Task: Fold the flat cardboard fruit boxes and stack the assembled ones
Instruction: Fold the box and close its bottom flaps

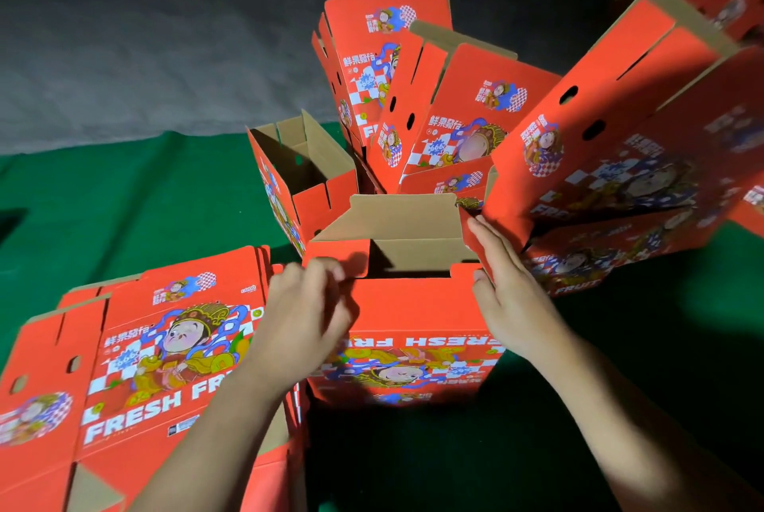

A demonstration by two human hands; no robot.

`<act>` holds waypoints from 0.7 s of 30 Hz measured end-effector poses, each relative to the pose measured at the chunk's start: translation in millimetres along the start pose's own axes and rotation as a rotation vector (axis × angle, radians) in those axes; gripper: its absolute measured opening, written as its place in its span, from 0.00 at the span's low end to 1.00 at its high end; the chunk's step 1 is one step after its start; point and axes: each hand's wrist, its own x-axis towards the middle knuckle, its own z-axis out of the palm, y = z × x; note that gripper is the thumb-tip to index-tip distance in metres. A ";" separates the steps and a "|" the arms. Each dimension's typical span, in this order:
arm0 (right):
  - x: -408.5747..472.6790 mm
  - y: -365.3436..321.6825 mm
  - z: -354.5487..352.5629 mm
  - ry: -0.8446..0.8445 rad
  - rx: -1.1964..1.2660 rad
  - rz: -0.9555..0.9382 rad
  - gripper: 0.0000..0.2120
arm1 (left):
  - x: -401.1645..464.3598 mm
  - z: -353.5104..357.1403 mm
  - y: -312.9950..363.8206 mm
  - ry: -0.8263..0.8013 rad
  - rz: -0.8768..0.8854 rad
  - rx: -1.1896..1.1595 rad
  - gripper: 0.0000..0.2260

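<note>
Green cloth tabletop [124,197], head view: half-erected red printed cardboard fruit box [407,304] stands centre, between the flat stack [136,366] and assembled boxes [446,110]. Left hand [308,313] fingers pinch its left flap; right hand [510,284], fingers straight, presses the right flap. Best practice, judged: crease both flaps squarely before tucking.

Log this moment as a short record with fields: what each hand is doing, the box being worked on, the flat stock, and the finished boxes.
left hand: pinches the left end flap
right hand: flat against the right end flap
box in work: upright, top open, print upside down
flat boxes: stacked at left on the green cloth
folded boxes: piled behind, tilted
</note>
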 end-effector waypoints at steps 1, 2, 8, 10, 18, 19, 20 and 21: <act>-0.1 -0.1 0.6 -0.002 -0.001 -0.005 0.34 | 6.3 -2.9 1.6 -0.089 0.027 -0.027 0.19; -0.5 -0.4 1.1 -0.003 0.001 -0.005 0.34 | 16.5 -5.6 1.5 -0.162 0.040 -0.069 0.23; -2.7 -0.4 3.4 -0.005 -0.047 -0.004 0.34 | 70.0 9.1 -3.5 -0.171 -0.102 0.211 0.18; -4.7 -0.7 4.0 -0.038 -0.079 -0.017 0.32 | 74.4 18.1 -2.3 -0.134 -0.209 0.261 0.16; 9.0 -5.4 1.1 -0.062 0.078 0.275 0.26 | 64.1 20.9 -6.5 0.011 -0.240 -0.085 0.22; 15.8 -7.5 -0.4 0.064 0.165 0.364 0.32 | 63.6 19.1 -10.4 -0.028 -0.311 -0.294 0.24; 22.4 -8.5 -1.2 0.164 0.208 0.416 0.35 | 62.5 17.0 -13.8 -0.058 -0.384 -0.526 0.27; 27.3 -9.9 -0.5 0.188 0.209 0.432 0.35 | 60.9 14.8 -16.6 -0.086 -0.422 -0.653 0.26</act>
